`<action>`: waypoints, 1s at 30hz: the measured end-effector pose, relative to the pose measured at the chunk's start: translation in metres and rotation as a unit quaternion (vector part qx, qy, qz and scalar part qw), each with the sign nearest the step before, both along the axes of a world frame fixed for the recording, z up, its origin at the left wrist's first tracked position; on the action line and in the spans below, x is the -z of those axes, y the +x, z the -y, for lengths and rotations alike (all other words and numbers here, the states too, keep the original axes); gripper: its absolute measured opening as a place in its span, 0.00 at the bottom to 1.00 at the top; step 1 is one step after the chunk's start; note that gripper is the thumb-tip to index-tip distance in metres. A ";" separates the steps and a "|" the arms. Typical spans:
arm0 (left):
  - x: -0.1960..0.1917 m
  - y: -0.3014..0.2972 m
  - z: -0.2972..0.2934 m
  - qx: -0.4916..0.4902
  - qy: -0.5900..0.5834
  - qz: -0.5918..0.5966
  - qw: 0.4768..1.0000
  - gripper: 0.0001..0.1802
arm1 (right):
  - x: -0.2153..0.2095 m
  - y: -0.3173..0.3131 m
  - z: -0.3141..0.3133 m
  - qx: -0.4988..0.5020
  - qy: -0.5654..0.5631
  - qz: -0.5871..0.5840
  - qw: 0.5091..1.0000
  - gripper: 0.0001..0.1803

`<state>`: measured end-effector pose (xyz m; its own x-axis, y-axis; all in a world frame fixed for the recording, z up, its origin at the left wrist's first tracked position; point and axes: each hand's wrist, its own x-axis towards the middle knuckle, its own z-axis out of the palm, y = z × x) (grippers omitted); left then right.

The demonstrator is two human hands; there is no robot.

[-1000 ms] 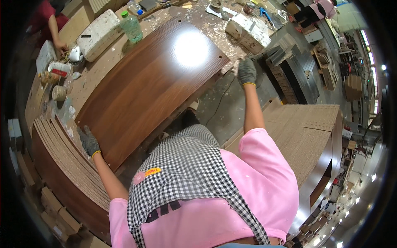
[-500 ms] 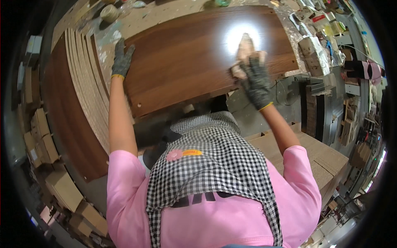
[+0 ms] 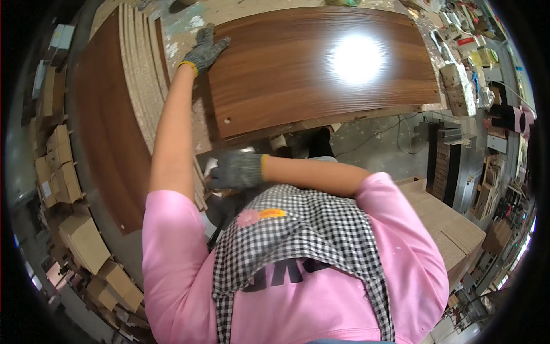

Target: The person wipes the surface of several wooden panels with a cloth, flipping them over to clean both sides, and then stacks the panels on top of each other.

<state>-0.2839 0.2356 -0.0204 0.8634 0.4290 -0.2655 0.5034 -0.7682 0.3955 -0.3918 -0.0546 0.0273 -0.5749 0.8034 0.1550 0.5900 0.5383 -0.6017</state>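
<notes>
A dark brown wood-grain board [image 3: 298, 63] lies on the worktable, with a bright light glaring off its right half and a small hole near its front left corner. My left hand [image 3: 206, 50], in a grey glove with a yellow cuff, rests with fingers apart at the board's far left edge. In front of the board's near left corner, close to my apron, my right hand [image 3: 238, 169] is closed in a matching glove. A pale crumpled cloth [image 3: 211, 167] shows at its fingers, mostly hidden by the hand.
Several brown boards [image 3: 109, 114] stand stacked at the left, pale edges showing. A stained white container [image 3: 457, 89] and small bottles crowd the table's right end. Cartons [image 3: 86, 243] line the far left floor; a large carton [image 3: 444, 221] sits at right. Dark panels [image 3: 450, 163] stand beyond it.
My right hand has left the board's right half and swung left and nearer to my body. The left hand has slid farther away along the board's left edge. The whole view has shifted.
</notes>
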 end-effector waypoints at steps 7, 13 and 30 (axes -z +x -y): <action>0.007 -0.005 0.008 -0.006 -0.007 0.045 0.999 0.54 | 0.001 0.116 0.137 0.490 0.009 0.179 0.853 0.37; 0.011 -0.003 0.010 -0.020 -0.045 0.072 0.996 0.55 | 0.050 0.062 0.090 0.439 0.012 0.281 0.853 0.37; 0.020 -0.005 0.010 -0.082 -0.019 0.132 0.988 0.49 | 0.029 0.247 0.340 0.770 0.015 0.309 0.558 0.33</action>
<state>-0.2885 0.2251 -0.0405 0.8241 0.5633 -0.0596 0.4957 -0.6662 0.5572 -0.1447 -0.3942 -0.0016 0.8431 0.4205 0.3352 0.4563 -0.8892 -0.0324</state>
